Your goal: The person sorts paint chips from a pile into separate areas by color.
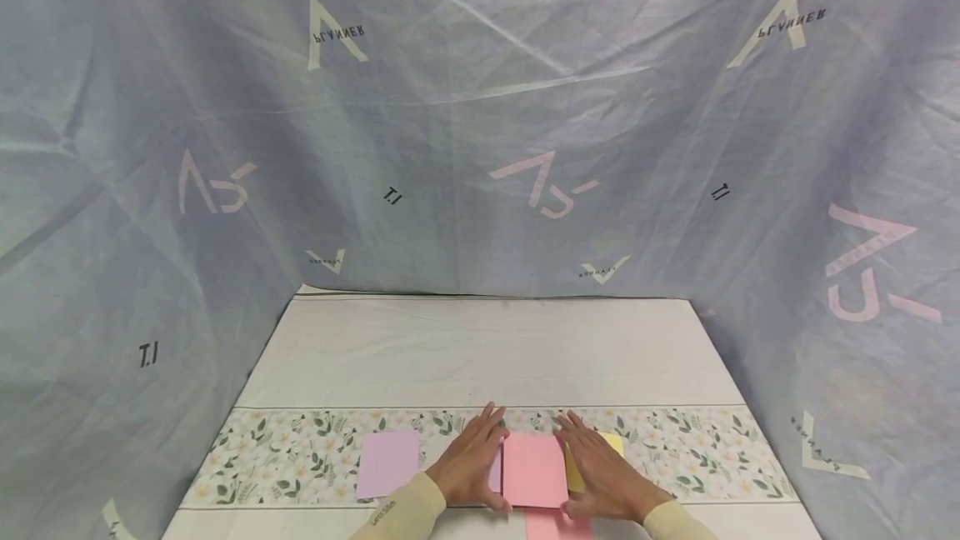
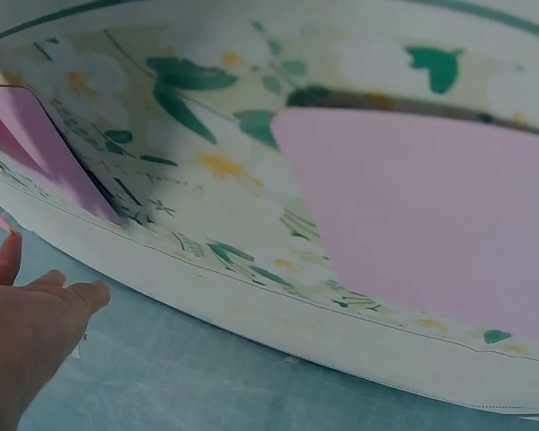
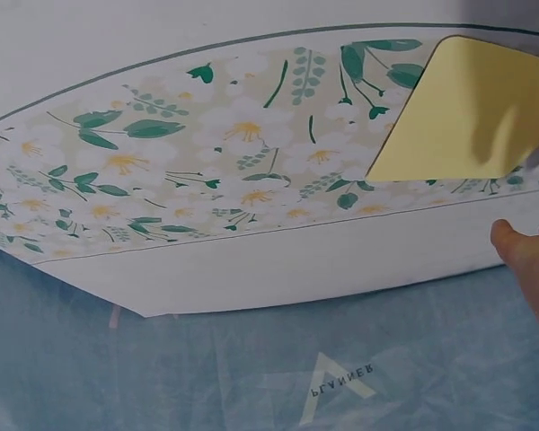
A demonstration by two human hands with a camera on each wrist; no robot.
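Note:
A pink rectangular card, possibly a thin stack, is held between my two hands. My left hand grips its left side, fingers at the far corner and thumb at the near one. On the opposite side my right hand holds it the same way. Another pink card shows below its near edge. A lilac card is partly hidden beside my left hand, and a yellow card lies partly under my right hand. The right wrist view shows the yellow card near my right hand.
A separate lilac card lies left of my left hand. The white table cover has a floral band running across it. Grey-blue printed sheeting hangs at the back and both sides.

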